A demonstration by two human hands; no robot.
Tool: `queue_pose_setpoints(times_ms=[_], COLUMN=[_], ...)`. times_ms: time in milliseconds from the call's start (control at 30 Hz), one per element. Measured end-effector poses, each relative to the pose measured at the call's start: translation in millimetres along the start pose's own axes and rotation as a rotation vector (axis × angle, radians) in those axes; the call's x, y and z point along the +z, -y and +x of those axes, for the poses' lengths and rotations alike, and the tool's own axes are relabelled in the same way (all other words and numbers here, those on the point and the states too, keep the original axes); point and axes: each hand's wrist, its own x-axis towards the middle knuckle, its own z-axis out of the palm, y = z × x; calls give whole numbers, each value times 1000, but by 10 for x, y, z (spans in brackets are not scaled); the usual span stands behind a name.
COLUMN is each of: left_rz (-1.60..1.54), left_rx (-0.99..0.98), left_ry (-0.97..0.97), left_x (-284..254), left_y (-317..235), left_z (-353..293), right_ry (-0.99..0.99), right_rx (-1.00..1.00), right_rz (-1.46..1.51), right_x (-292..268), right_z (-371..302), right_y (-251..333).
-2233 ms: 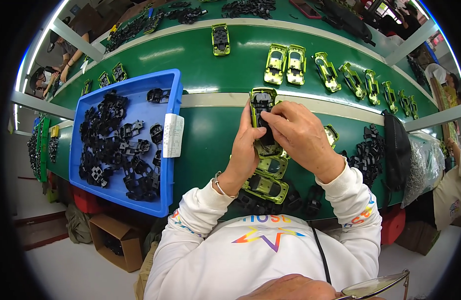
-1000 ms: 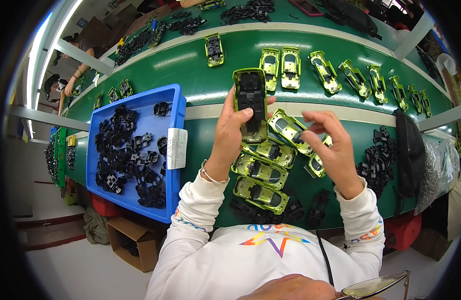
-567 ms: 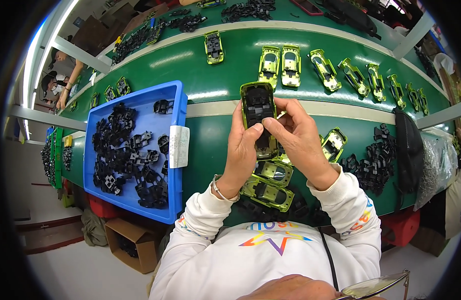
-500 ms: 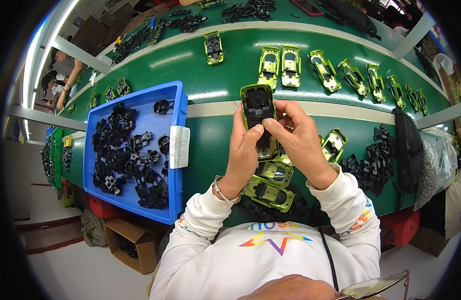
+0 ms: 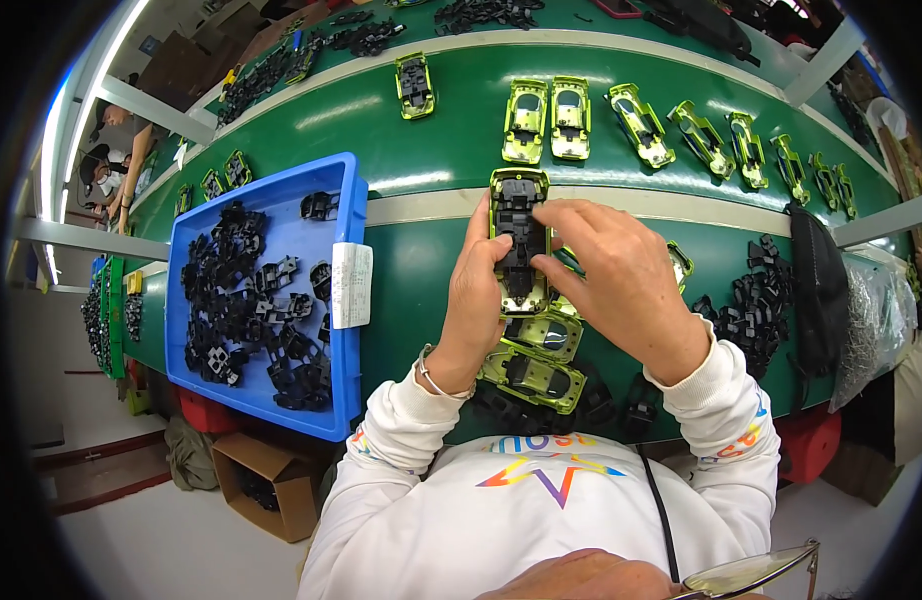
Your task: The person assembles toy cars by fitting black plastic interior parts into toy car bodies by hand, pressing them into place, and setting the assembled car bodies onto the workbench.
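- Center of the frame: a lime-green toy car body (image 5: 524,297) is held upside down above a green table (image 5: 421,265), its underside facing up and a black plastic insert (image 5: 521,235) lying inside it.
- Just left of center, the person's left hand (image 5: 475,298) has its fingers clamped on the car body, the thumb pressing over the left edge onto the insert.
- Just right of center, the right hand (image 5: 621,265) has its thumb and forefinger parted, tips at the right edge of the insert; whether they grip anything cannot be told.
- Directly below the hands: more green car shells (image 5: 533,380) lie close together, partly hidden.
- Left of the frame: a blue tray (image 5: 353,215) with a white label (image 5: 352,285) on its right side holds a heap of black plastic parts (image 5: 221,240).
- Right of the frame: a pile of similar black pieces (image 5: 756,310), then a black bag (image 5: 819,300) and a clear plastic bag (image 5: 874,320).
- Across the upper right: a row of green shells (image 5: 571,115).
- Lower left: an open cardboard box (image 5: 299,500).
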Motion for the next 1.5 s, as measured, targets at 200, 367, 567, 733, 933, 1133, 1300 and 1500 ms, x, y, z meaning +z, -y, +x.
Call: queue_pose_setpoints(times_ms=[200,367,567,733,933,1133,1300,1500], left_rz=[-20,40,96,135,117,39,24,125], left_rx=[-30,-29,-33,-40,4,-12,-17,2], left_ry=[85,103,91,52,29,63,24,3], left_x=[-20,-36,-139,-115,-110,-96,-85,-127], left_y=[69,116,192,193,227,185,189,203], left_z=[-48,-51,-45,-61,-55,-34,-53,-27], right_ry=[148,170,209,122,106,32,53,46], right_rx=[-82,-188,-300,-330,-321,-258,-231,-263], right_rz=[70,68,-116,-71,-67,-32,-26,-63], right_x=[-67,-88,-19,57,56,157,148,185], right_z=[24,4,-38,-82,-81,-125,-144,-129], right_y=[-182,-168,-207,-267,-248,-215,-166,-155])
